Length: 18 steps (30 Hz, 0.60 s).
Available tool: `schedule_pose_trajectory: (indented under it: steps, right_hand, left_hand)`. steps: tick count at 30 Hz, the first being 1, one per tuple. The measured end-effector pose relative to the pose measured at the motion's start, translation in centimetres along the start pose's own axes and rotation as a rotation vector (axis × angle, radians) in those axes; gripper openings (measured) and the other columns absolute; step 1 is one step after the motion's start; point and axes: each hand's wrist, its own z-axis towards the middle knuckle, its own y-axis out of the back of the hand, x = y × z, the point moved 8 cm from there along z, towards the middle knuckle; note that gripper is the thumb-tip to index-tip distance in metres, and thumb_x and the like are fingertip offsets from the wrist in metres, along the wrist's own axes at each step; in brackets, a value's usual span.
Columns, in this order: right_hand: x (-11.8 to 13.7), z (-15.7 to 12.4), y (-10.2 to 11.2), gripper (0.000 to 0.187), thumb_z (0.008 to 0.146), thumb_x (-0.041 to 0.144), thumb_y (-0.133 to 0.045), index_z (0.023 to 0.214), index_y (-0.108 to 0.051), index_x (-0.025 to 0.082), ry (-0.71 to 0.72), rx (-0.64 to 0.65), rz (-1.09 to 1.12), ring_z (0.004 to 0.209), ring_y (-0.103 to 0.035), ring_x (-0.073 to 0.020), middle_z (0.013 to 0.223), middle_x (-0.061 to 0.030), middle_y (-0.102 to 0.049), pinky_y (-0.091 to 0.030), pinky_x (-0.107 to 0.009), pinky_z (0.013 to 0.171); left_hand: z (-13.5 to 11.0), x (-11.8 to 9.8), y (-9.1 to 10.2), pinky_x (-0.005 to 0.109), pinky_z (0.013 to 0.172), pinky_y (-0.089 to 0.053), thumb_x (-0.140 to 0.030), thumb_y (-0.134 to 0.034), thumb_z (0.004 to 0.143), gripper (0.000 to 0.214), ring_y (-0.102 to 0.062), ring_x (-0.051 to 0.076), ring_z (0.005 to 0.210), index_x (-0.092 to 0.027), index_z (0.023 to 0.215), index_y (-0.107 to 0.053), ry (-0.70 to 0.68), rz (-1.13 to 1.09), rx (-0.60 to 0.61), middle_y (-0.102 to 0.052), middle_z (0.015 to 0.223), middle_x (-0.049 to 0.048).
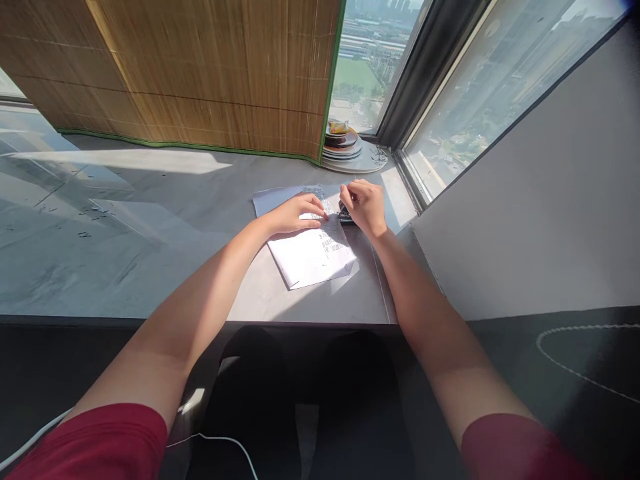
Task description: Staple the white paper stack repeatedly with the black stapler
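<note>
A stack of printed white paper sheets (313,260) lies on the grey sill, its lower corner towards me. My left hand (295,213) rests on the sheets with its fingers stretched out and slightly apart, pressing them flat. At the right edge of the paper, my right hand (366,203) is closed over a small dark stapler (345,215). Only the stapler's front end shows, at the paper's edge; the curled fingers hide the rest.
Stacked plates (343,150) with a small yellow packet (339,127) on top stand in the window corner. A bamboo blind (200,73) hangs behind the sill. Small dark bits (99,208) lie at left. A white wall (530,200) rises on the right.
</note>
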Motion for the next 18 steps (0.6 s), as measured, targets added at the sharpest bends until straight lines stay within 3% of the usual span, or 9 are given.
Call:
schedule_pose_trajectory:
  steps: [10, 18]
  right_hand:
    - [0.1, 0.0, 0.0, 0.052, 0.113, 0.049, -0.039, 0.072, -0.059, 0.026, -0.018, 0.004, 0.014, 0.075, -0.052, -0.0242, 0.068, -0.0063, -0.055, -0.041, -0.037, 0.071]
    - [-0.1, 0.0, -0.3, 0.056, 0.116, 0.053, -0.033, 0.073, -0.054, 0.025, 0.0, 0.021, -0.032, 0.078, -0.055, -0.0242, 0.073, -0.0073, -0.058, -0.04, -0.037, 0.073]
  left_hand:
    - [0.1, -2.0, -0.8, 0.051, 0.112, -0.049, -0.041, -0.08, 0.097, 0.014, -0.066, 0.028, 0.115, -0.031, 0.096, -0.09, -0.098, 0.147, 0.088, -0.078, 0.121, 0.011]
    - [0.6, -2.2, -1.6, 0.044, 0.105, -0.044, -0.031, -0.069, 0.099, 0.018, -0.066, 0.024, 0.1, -0.027, 0.09, -0.084, -0.137, 0.27, 0.11, -0.082, 0.11, 0.0079]
